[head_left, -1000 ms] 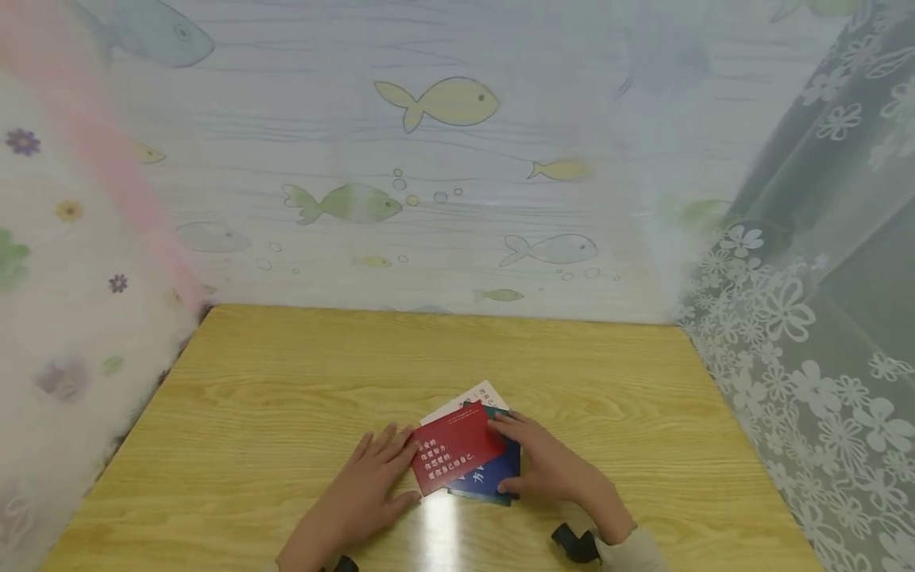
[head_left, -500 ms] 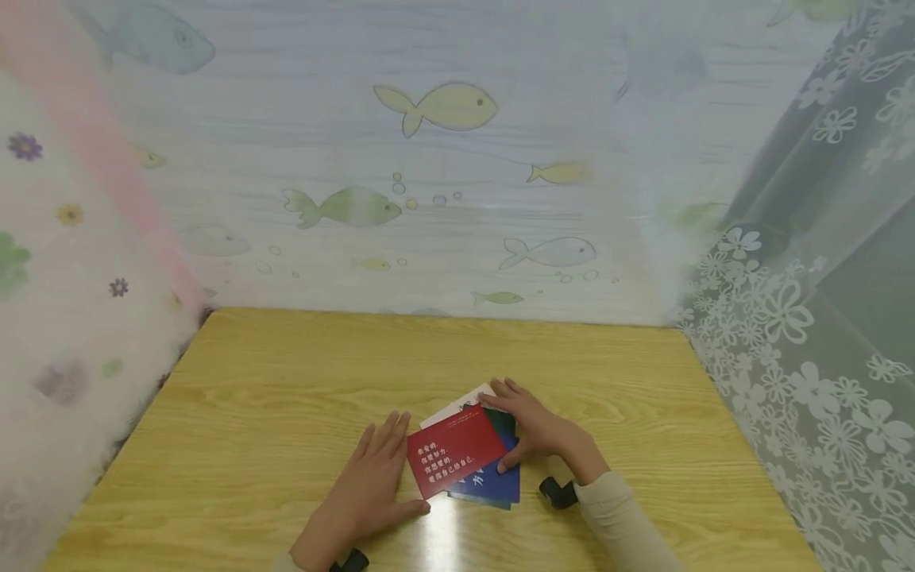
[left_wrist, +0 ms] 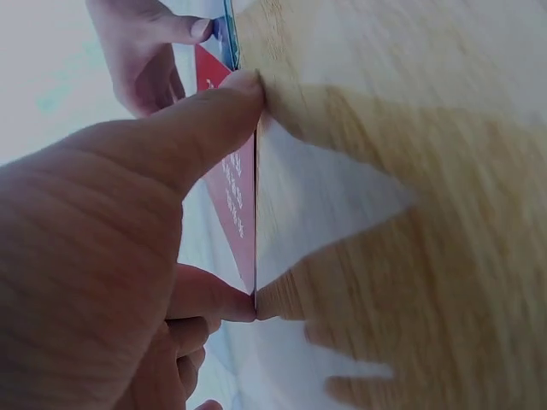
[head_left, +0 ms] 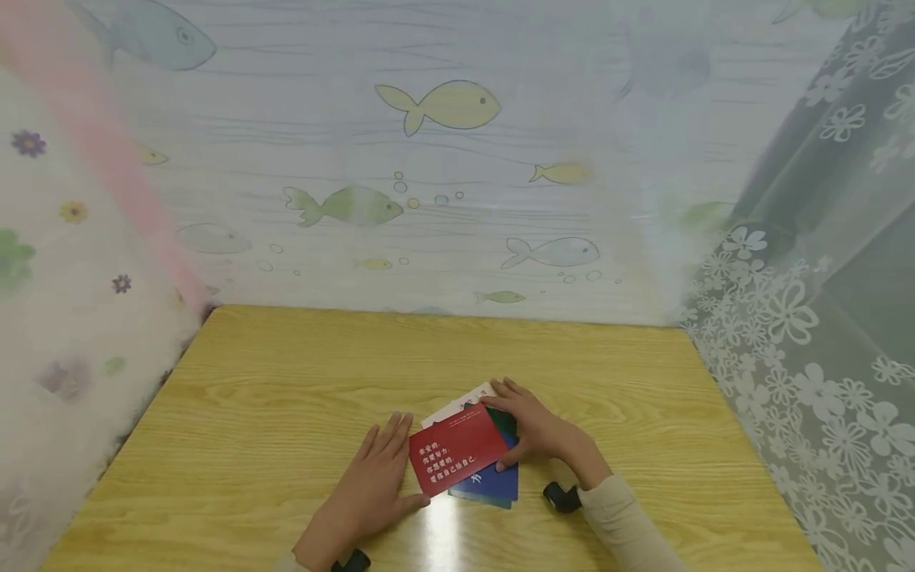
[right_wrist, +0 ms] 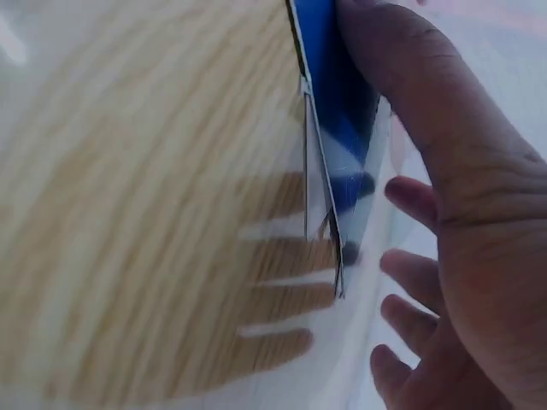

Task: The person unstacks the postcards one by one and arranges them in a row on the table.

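Observation:
A red card with white writing lies askew on top of a small fanned pile in the head view. From under it show a blue card, a dark green one and a white card. My left hand rests at the red card's left edge, thumb and index fingertip touching its two corners in the left wrist view. On the other side, my right hand has its thumb on the blue card by the red card's right edge, with its fingertips over the pile's upper right corner.
The pile lies on a wood-grain table near its front. A fish-patterned cloth hangs behind, and a lace flower curtain borders the right side. Black wrist bands sit by both wrists.
My right hand has moved up toward the pile's upper corner, its thumb rising along the blue card. My left fingers have slid off the red card's face to its left edge.

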Demonstrator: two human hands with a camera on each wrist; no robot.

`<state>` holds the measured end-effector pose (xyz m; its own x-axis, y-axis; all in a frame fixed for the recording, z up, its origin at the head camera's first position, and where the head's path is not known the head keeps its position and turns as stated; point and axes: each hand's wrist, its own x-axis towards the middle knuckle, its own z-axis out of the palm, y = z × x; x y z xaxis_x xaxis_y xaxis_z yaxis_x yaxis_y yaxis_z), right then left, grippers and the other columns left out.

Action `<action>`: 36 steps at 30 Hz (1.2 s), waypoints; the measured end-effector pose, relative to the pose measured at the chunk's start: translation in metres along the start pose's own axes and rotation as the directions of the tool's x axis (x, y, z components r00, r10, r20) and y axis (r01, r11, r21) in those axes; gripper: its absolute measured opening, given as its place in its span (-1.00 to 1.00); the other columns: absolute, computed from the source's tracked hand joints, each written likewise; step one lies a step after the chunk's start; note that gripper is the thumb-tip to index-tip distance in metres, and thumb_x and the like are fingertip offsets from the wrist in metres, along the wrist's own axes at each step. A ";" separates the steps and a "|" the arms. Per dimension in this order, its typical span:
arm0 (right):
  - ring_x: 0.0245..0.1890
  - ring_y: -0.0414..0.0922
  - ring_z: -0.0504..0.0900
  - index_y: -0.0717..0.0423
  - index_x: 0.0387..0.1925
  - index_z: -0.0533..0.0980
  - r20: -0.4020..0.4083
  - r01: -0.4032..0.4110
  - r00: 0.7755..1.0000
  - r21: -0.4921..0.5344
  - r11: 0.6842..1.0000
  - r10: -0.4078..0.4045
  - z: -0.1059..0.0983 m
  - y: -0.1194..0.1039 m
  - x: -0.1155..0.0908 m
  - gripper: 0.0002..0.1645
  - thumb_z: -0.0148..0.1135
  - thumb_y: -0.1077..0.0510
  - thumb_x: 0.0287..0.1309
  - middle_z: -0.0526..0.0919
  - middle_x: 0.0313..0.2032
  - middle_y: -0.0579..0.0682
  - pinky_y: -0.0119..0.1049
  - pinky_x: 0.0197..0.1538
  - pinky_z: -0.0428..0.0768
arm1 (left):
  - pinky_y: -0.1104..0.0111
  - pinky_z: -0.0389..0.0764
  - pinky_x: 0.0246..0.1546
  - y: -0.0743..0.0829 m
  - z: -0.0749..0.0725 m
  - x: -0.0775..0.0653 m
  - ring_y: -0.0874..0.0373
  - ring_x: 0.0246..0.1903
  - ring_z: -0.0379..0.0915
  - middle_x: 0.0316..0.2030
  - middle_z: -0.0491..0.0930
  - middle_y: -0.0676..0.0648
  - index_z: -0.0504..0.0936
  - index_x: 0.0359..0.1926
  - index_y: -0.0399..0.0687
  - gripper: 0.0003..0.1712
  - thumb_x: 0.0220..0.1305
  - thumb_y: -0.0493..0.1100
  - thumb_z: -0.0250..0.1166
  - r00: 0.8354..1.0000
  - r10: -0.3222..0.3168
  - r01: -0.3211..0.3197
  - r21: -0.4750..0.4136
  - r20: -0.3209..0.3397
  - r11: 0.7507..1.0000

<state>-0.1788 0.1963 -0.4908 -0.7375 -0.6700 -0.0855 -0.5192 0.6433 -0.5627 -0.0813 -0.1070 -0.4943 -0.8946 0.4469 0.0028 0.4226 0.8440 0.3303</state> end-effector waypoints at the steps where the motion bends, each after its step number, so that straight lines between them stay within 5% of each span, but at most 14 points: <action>1: 0.55 0.37 -0.05 0.14 0.45 0.34 -0.010 0.000 1.000 -0.007 1.000 0.000 0.000 0.000 0.000 0.21 0.71 -0.11 -0.23 0.11 0.54 0.31 0.42 0.42 0.21 | -0.10 0.01 0.56 0.000 0.000 0.000 -0.16 0.59 -0.12 0.57 0.08 -0.27 0.25 0.47 -0.43 0.14 0.20 0.32 0.38 1.000 -0.002 0.002 0.003 0.000 1.000; 22: 0.58 0.25 -0.02 0.00 0.45 0.37 -0.150 -0.006 0.989 0.043 0.999 0.012 0.006 -0.005 -0.013 0.18 0.57 -0.36 -0.18 0.08 0.59 0.13 0.40 0.42 0.23 | -0.11 -0.03 0.56 -0.013 -0.003 0.010 -0.16 0.59 -0.13 0.56 0.10 -0.25 0.31 0.47 -0.32 0.20 0.06 0.44 0.39 0.998 -0.057 0.058 -0.030 0.009 0.998; 29: 0.58 0.22 0.01 0.00 0.46 0.35 -0.190 0.002 0.982 0.053 0.999 0.008 0.009 -0.005 -0.020 0.20 0.57 -0.39 -0.18 0.10 0.58 0.12 0.40 0.41 0.26 | -0.10 0.01 0.56 -0.023 -0.004 0.014 -0.19 0.59 -0.13 0.55 0.11 -0.28 0.38 0.42 -0.25 0.15 0.01 0.43 0.43 1.000 -0.017 0.017 -0.092 -0.003 0.996; 36: 0.58 0.25 0.00 0.02 0.46 0.35 -0.201 0.030 0.980 0.054 0.998 -0.019 0.004 -0.008 -0.026 0.19 0.58 -0.35 -0.17 0.12 0.57 0.17 0.43 0.40 0.25 | -0.08 0.14 0.53 -0.028 -0.007 0.014 -0.19 0.55 0.00 0.53 0.19 -0.26 0.39 0.43 -0.23 0.17 -0.03 0.43 0.45 0.996 0.022 -0.027 -0.062 -0.087 0.998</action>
<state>-0.1536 0.2073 -0.4875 -0.7992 -0.5940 0.0917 -0.5172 0.6021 -0.6083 -0.1071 -0.1266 -0.4974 -0.8944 0.4375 0.0924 0.4370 0.8114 0.3881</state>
